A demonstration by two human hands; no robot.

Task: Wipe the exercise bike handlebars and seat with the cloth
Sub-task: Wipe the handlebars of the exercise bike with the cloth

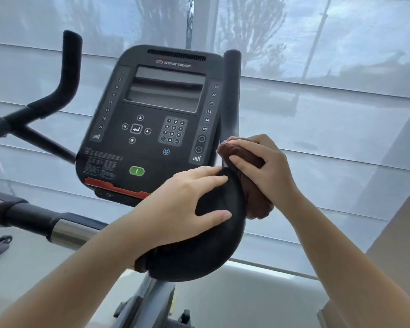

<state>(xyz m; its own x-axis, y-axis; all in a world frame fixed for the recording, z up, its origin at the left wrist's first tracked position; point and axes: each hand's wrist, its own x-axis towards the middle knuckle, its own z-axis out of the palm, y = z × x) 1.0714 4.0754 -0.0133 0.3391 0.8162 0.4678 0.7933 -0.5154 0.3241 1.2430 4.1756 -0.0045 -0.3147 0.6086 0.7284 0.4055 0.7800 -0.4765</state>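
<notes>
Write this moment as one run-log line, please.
right hand: presses brown terry cloth on seat edge | left hand: steadies black padded bike seat | upright black foam handlebars: untouched

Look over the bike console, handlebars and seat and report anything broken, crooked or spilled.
Nothing stands out. The dark console looks intact with its screen blank, and both black foam handlebar uprights stand straight. The left hand rests on the black padded seat while the right hand presses the brown cloth against its side.
</notes>
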